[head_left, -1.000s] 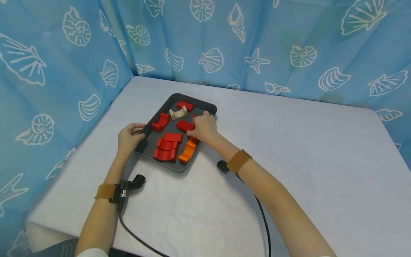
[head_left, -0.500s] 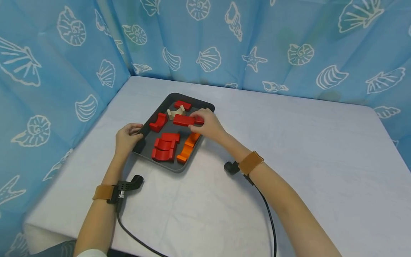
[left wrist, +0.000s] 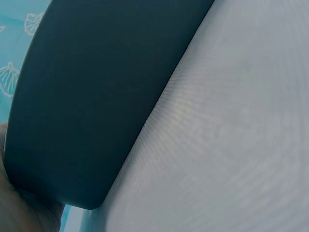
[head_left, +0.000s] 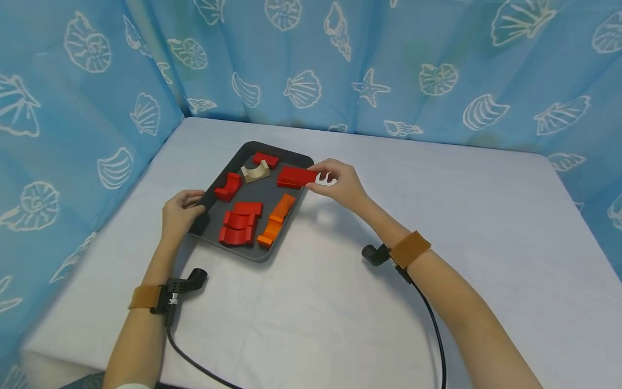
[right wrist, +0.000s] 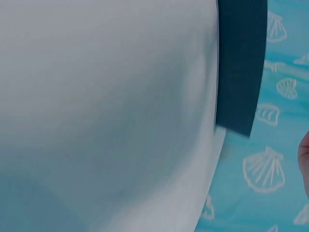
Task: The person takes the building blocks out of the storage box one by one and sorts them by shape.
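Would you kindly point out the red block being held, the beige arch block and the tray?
red block (head_left: 295, 177), head view, top face.
beige arch block (head_left: 255, 173), head view, middle.
tray (head_left: 286, 156), head view, far rim.

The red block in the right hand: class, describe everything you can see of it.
The red block is a flat, oblong slab, plain red, with a painted, wood-like look. The right hand pinches its right end between thumb and fingers and holds it roughly level, lifted above the far right edge of the dark tray. Nothing else touches it. Its underside is hidden.
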A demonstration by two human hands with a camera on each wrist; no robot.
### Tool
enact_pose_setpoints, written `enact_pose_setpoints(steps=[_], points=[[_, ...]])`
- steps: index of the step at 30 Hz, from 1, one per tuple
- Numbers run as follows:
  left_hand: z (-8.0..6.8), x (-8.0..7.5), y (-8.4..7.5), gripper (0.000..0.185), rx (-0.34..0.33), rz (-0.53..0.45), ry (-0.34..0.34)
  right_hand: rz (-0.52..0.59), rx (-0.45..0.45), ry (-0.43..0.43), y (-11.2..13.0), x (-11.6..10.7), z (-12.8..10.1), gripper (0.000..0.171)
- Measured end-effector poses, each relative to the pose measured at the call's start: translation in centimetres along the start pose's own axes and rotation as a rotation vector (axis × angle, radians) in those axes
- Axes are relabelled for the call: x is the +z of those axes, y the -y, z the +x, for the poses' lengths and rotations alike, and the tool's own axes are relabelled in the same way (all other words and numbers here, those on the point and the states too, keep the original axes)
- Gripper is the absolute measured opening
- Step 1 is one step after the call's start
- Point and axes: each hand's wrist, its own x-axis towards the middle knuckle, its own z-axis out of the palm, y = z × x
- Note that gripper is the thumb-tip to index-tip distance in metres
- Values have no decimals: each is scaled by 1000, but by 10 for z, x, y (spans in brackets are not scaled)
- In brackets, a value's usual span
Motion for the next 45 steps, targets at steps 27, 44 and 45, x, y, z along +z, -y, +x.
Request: enact_pose_setpoints(steps=[27,44,45], points=[[-6,-1,3,32,-12,27,-26,-260,422,83,-48,-78,-40,39],[-4,-1,-4,33,-15,53,-2,-310,469,127,-68,-86,-49,42],[-4,0,-5,33,-14,51,-1,-310,482,132,-69,-86,-49,43]])
